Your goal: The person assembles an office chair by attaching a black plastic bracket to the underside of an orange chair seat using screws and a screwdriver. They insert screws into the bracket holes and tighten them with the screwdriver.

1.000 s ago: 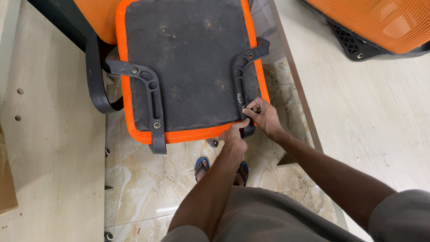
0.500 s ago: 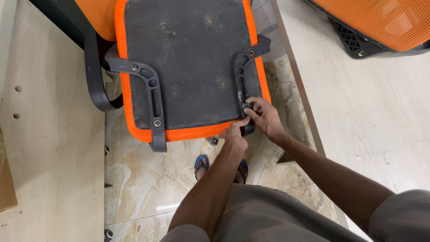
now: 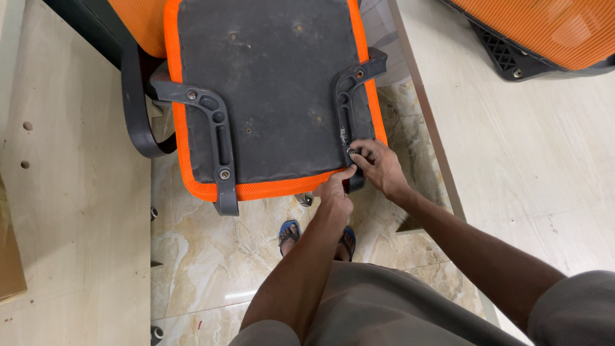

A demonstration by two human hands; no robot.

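Both hands meet at the near end of the right-hand bracket [image 3: 348,122], a dark plastic arm mount fixed to the underside of an upturned chair seat [image 3: 269,90]. The right hand [image 3: 379,168] curls over the bracket's lower end, its fingertips pinched around something small and dark at the point where the bracket reaches the seat's orange mesh edge [image 3: 282,188]; what sits inside that pinch is too small to make out. The left hand [image 3: 335,192] comes up from below, thumb and forefinger pressed against the same end just under the right hand's fingers, the 2 hands touching or nearly so. Whether the left hand actually holds anything I cannot tell.

The bracket's long axis runs away from the grip, up the seat toward the backrest side, bending outward at its far end. Beyond the grip to the left, well apart, lies the matching left-hand bracket [image 3: 214,138], also running lengthwise, with a curved black armrest [image 3: 136,109] hanging beside it.

The seat's far edge is cut off by the top of the frame. Below the grip, 2 blue sandals [image 3: 289,232] show on the marble floor [image 3: 205,256], partly hidden by the left forearm. A second orange mesh part [image 3: 544,32] lies on the pale board [image 3: 525,160] to the right, cropped.
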